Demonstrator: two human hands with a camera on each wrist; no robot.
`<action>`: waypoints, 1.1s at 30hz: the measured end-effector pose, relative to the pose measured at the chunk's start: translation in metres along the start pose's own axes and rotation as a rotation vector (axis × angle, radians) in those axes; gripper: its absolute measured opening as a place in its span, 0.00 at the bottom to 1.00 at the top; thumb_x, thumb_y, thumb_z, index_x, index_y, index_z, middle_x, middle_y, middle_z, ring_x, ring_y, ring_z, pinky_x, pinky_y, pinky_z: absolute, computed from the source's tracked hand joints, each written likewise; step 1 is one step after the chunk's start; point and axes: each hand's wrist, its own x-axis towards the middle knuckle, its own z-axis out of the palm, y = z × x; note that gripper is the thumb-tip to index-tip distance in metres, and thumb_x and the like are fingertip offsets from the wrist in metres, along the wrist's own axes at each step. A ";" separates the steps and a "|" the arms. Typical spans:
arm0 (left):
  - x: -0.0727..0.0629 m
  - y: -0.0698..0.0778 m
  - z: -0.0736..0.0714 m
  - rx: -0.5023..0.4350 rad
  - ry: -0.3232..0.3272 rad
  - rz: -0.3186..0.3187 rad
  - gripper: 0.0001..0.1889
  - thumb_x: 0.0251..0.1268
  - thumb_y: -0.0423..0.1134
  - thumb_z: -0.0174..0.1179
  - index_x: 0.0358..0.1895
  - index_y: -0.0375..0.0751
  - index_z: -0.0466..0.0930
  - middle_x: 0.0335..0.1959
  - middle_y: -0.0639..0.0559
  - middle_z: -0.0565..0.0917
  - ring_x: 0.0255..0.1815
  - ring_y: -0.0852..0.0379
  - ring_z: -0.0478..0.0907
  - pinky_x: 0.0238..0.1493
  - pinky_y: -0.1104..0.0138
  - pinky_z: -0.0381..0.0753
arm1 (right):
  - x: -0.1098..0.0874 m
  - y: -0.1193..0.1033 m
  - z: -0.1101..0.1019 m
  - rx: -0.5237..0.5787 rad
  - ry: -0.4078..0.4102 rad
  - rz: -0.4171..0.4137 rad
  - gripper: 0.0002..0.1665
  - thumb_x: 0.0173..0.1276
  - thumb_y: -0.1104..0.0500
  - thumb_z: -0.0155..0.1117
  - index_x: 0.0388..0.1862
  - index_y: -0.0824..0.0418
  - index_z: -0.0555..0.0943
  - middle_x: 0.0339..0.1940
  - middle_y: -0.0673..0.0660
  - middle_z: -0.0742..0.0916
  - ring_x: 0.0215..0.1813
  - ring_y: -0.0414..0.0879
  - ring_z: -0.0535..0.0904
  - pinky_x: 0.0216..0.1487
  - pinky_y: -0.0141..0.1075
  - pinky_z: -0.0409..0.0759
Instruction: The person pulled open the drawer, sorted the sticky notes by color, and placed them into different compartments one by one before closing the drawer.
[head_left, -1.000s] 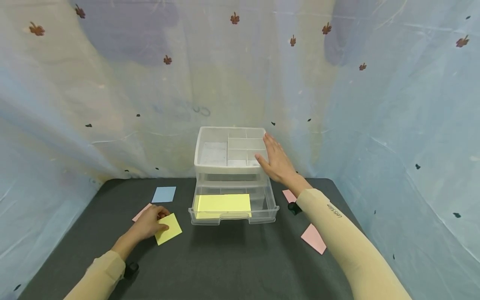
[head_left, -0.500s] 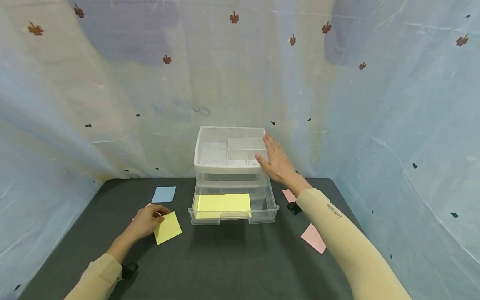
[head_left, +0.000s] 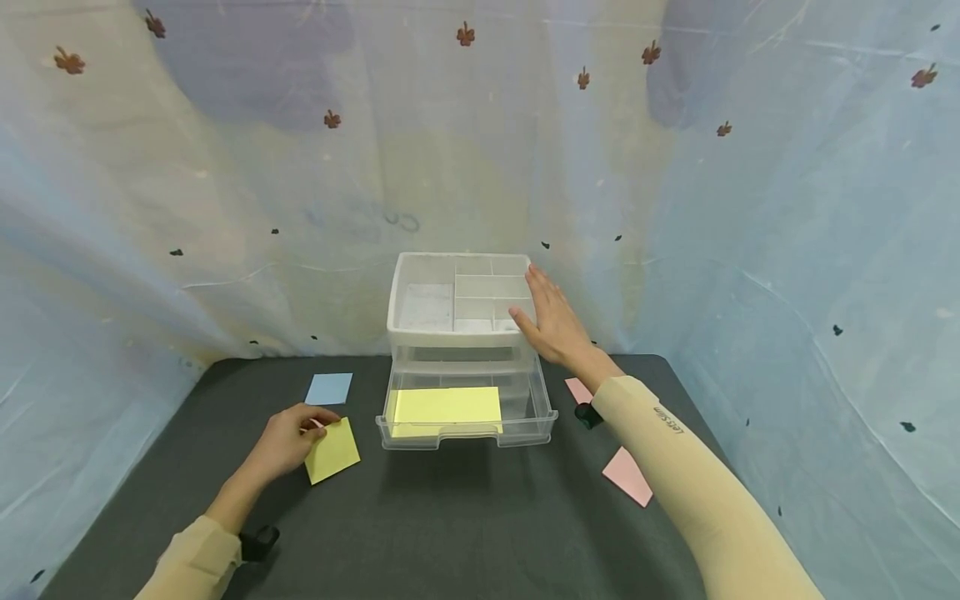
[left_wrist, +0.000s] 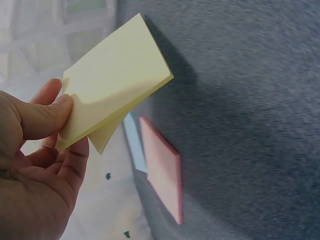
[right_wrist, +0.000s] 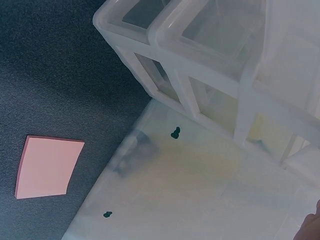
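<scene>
My left hand point(head_left: 283, 443) pinches a yellow sticky note pad point(head_left: 333, 452) between thumb and fingers, left of the drawer unit. In the left wrist view the pad point(left_wrist: 117, 75) is tilted above the table, with a yellow flap point(left_wrist: 104, 137) hanging beneath it. My right hand point(head_left: 557, 325) lies with straight fingers against the right side of the white plastic drawer unit point(head_left: 450, 340). The unit's clear drawer point(head_left: 528, 432) is pulled out toward me. Yellow sticky notes point(head_left: 447, 408) fill the left and middle of that drawer. Only a bit of the right hand shows in its wrist view.
A blue sticky note pad point(head_left: 328, 388) lies behind my left hand. A pink pad point(left_wrist: 162, 170) near it is mostly hidden in the head view. Two more pink pads point(head_left: 627, 478) lie right of the unit, one partly behind my right arm. Curtains point(head_left: 480, 167) surround the dark table point(head_left: 465, 533).
My left hand has shifted slightly away from me and to the left with the yellow pad, covering the pink pad in the head view. The right hand and drawer have stayed put.
</scene>
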 end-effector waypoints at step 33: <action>0.027 0.080 -0.061 -0.095 0.347 0.106 0.16 0.73 0.25 0.61 0.56 0.44 0.90 0.48 0.47 0.84 0.45 0.52 0.82 0.39 0.84 0.75 | 0.000 0.000 0.001 0.010 0.004 0.003 0.47 0.84 0.39 0.45 0.87 0.65 0.46 0.88 0.58 0.49 0.87 0.55 0.44 0.85 0.50 0.42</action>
